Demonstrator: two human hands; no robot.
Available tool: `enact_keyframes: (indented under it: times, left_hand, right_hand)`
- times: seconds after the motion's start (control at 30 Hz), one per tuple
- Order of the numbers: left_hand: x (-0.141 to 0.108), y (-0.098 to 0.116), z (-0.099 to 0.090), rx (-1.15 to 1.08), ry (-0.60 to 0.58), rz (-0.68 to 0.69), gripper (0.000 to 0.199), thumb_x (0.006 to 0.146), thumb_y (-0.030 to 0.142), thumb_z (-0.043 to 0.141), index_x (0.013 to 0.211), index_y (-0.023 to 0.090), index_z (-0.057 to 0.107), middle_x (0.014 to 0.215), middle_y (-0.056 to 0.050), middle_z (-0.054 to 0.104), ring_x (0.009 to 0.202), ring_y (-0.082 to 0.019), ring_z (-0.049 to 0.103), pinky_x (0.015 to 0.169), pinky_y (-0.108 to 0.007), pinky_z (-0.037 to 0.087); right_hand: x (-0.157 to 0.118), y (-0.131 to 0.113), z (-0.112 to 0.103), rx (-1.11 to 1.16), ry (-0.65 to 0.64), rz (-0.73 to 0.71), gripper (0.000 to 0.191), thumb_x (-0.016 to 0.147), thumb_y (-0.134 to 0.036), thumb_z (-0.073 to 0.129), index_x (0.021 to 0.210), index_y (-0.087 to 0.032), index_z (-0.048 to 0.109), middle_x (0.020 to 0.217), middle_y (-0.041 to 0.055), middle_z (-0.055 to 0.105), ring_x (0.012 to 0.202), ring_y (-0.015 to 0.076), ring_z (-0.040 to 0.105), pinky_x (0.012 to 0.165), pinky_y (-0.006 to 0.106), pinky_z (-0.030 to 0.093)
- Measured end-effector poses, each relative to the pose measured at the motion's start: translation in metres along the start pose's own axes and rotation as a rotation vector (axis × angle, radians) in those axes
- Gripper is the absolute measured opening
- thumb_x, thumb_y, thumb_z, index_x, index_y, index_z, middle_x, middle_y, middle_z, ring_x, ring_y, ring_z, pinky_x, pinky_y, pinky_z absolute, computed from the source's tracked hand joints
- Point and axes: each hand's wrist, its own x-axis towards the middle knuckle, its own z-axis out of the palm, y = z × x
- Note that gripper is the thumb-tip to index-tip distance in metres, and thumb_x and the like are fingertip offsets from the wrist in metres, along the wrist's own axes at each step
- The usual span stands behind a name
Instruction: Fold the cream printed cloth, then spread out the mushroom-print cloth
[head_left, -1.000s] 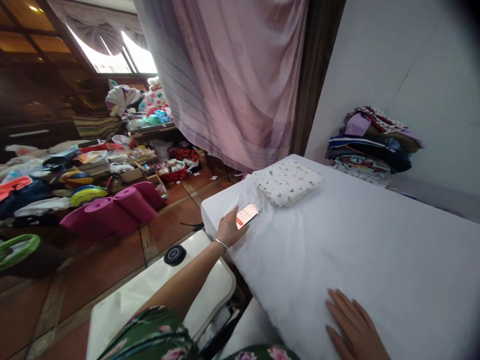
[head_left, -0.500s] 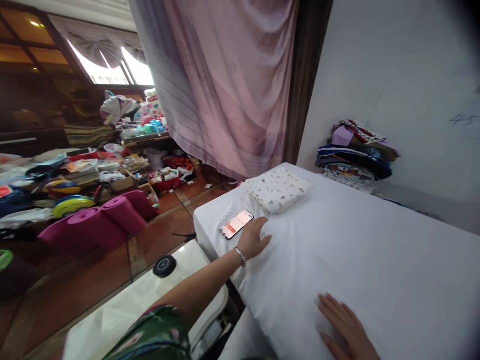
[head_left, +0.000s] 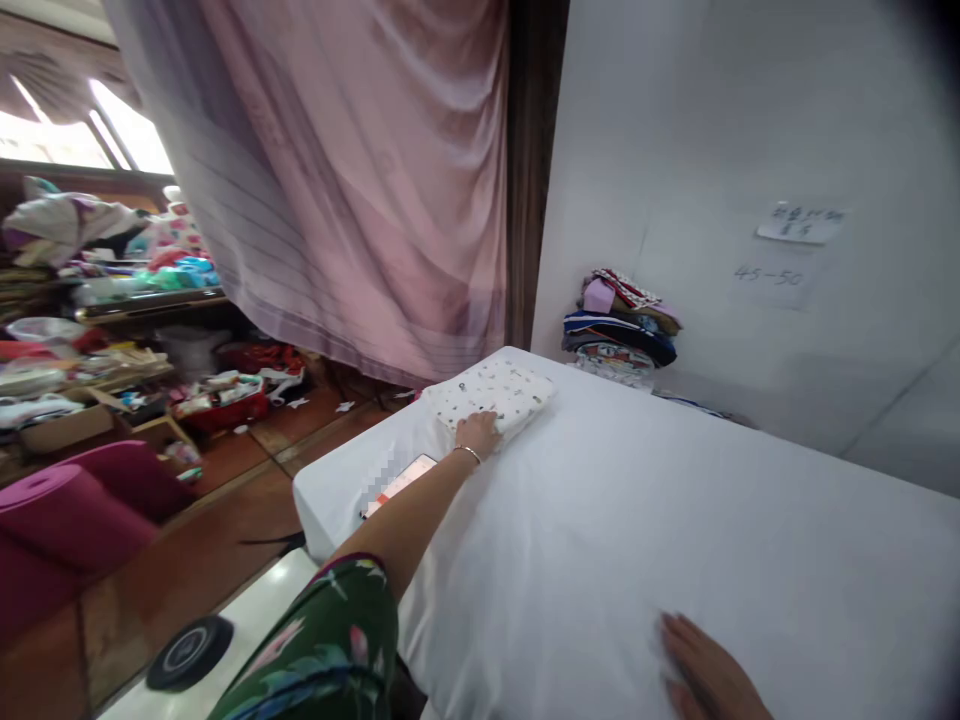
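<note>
My left hand (head_left: pixel 478 434) reaches forward onto the near edge of a folded white cloth with small printed figures (head_left: pixel 491 393); its fingers are bent over the cloth's edge. The cloth lies on a white-sheeted surface (head_left: pixel 637 500). A phone with a lit screen (head_left: pixel 409 472) rests beside my left forearm, partly covered by it. Low on the right, my right hand (head_left: pixel 709 668) is over the white sheet, blurred, with its thumb apart from the fingers and nothing seen in it.
A white stool-like top (head_left: pixel 262 600) with a round black object (head_left: pixel 190 652) stands at lower left. Pink rolls (head_left: pixel 82 510) and cluttered boxes fill the left floor. A pink curtain (head_left: pixel 375 180) hangs behind. Folded clothes (head_left: pixel 622 325) are stacked by the wall.
My left hand has moved from beside the phone to the folded cloth and closed on its edge. The view has turned right, and my right hand remains low over the sheet.
</note>
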Motion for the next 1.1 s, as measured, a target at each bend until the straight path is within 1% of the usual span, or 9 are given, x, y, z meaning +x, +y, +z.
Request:
enact_keyframes:
  times: [0.2,0.3,0.37,0.43,0.5,0.67,0.77,0.97,1.1]
  left_hand:
    - [0.029,0.005,-0.057,-0.022,-0.016,-0.061,0.029,0.085,0.029,0.047,0.109,0.021,0.062,0.107,-0.009,0.066,0.097,-0.022,0.061,0.08,-0.029,0.044]
    - [0.025,0.033,-0.091,-0.039,0.117,-0.011,0.036,0.091,0.03,0.036,0.12,0.022,0.055,0.116,-0.009,0.061,0.105,-0.022,0.057,0.085,-0.031,0.042]
    - [0.0,0.064,-0.102,-0.068,0.226,0.173,0.035,0.091,0.028,0.035,0.117,0.022,0.056,0.111,-0.008,0.063,0.105,-0.021,0.056,0.089,-0.031,0.039]
    - [-0.047,0.098,-0.094,-0.123,0.234,0.459,0.031,0.089,0.025,0.039,0.111,0.019,0.06,0.101,-0.009,0.065,0.101,-0.022,0.057,0.092,-0.033,0.038]
    - [-0.11,0.129,-0.069,-0.24,0.081,0.76,0.029,0.087,0.026,0.044,0.109,0.022,0.061,0.099,-0.008,0.066,0.1,-0.022,0.058,0.092,-0.034,0.038]
    - [-0.248,0.156,0.013,-0.552,-0.298,1.101,0.025,0.077,0.045,0.06,0.095,0.028,0.066,0.096,-0.006,0.067,0.091,-0.022,0.061,0.081,-0.033,0.045]
    - [-0.263,0.146,0.034,-0.681,-0.255,1.016,0.026,0.083,0.044,0.054,0.098,0.026,0.065,0.1,-0.006,0.067,0.097,-0.021,0.06,0.085,-0.034,0.045]
    - [-0.209,0.12,0.032,-0.57,0.079,0.53,0.029,0.083,0.03,0.05,0.108,0.021,0.061,0.126,-0.009,0.055,0.12,-0.023,0.046,0.103,-0.041,0.036]
    - [-0.184,0.116,0.039,-0.431,-0.023,0.266,0.048,0.081,0.036,0.052,0.123,0.012,0.05,0.131,-0.014,0.049,0.123,-0.026,0.042,0.103,-0.04,0.036]
  right_hand:
    - [0.0,-0.019,-0.005,0.075,-0.031,0.148,0.048,0.067,-0.057,0.062,0.11,-0.036,0.066,0.129,-0.0004,0.053,0.124,0.0302,0.043,0.108,0.046,0.031]
    - [0.007,-0.048,-0.014,0.245,-0.05,0.254,0.053,0.07,-0.057,0.061,0.112,-0.026,0.065,0.126,0.0047,0.056,0.123,0.0295,0.044,0.108,0.045,0.03]
    - [0.013,-0.068,-0.019,0.454,-0.012,0.329,0.054,0.071,-0.057,0.063,0.113,-0.024,0.063,0.122,0.0074,0.059,0.118,0.0284,0.05,0.105,0.045,0.035]
    - [0.018,-0.081,-0.023,0.733,0.039,0.366,0.057,0.072,-0.058,0.062,0.118,-0.024,0.058,0.121,0.009,0.06,0.112,0.0276,0.055,0.1,0.046,0.04]
    - [0.02,-0.088,-0.023,1.001,0.096,0.38,0.06,0.074,-0.063,0.056,0.122,-0.027,0.054,0.121,0.0087,0.059,0.108,0.0276,0.057,0.094,0.049,0.044]
    - [-0.002,-0.077,-0.021,1.12,0.282,0.497,0.066,0.075,-0.074,0.04,0.108,-0.021,0.062,0.11,0.0097,0.065,0.102,0.0289,0.06,0.083,0.047,0.05]
    - [-0.033,-0.064,-0.024,1.09,0.313,0.528,0.063,0.075,-0.072,0.04,0.103,-0.02,0.063,0.106,0.0099,0.066,0.099,0.0287,0.061,0.079,0.044,0.052]
    - [-0.078,-0.052,-0.035,1.236,0.407,0.544,0.044,0.077,-0.056,0.055,0.111,-0.028,0.057,0.11,0.0038,0.064,0.095,0.0224,0.062,0.081,0.041,0.053]
    - [-0.08,-0.055,-0.031,1.204,0.394,0.531,0.055,0.072,-0.042,0.068,0.122,-0.028,0.051,0.121,0.0044,0.059,0.098,0.0223,0.061,0.078,0.039,0.054]
